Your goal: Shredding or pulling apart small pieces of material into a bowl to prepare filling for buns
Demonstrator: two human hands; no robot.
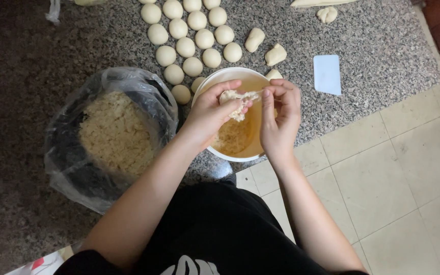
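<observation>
Both hands pinch a filled dough piece (pixel 238 99) over the white bowl (pixel 215 81), catching crumbs: left hand (pixel 211 113) cups, right hand (pixel 279 114) seals; dough balls (pixel 194 38) wait at 12 o'clock.

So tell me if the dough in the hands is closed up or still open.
Open. The dough lies spread in the left hand, crumbly filling showing; the right hand pinches its edge.

Hidden behind both hands (pixel 210 112): much of the white bowl's (pixel 230 74) contents. Cut off at the top edge: uppermost dough balls (pixel 192 4) and a pale strip (pixel 317 2). Unclear: plastic scrap (pixel 53 11).
</observation>
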